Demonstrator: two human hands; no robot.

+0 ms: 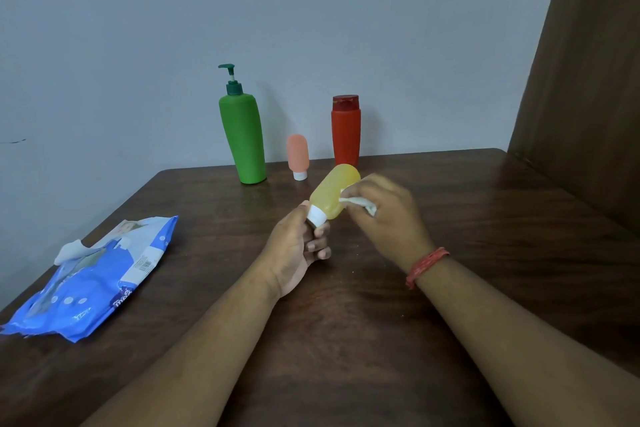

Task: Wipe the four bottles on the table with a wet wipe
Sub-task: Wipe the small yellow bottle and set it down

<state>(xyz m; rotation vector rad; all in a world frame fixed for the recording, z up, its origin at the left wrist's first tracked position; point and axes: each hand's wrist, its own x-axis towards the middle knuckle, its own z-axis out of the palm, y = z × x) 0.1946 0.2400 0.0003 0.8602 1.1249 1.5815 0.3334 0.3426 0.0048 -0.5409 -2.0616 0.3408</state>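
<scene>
The left hand (298, 246) grips the yellow bottle (334, 191) by its white cap, its axis tilted up-right; the right hand (384, 215) pinches a wipe (360, 203) against it

Wet wipe (360, 204) mostly hidden inside right hand (384, 215), yellow bottle (332, 196) blurred — wipes pack (93, 274) print unreadable

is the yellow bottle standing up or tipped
Tipped. The yellow bottle is off the table, its white cap low in the left hand and its rounded end slanting up and right, where the right hand presses a wipe.
</scene>
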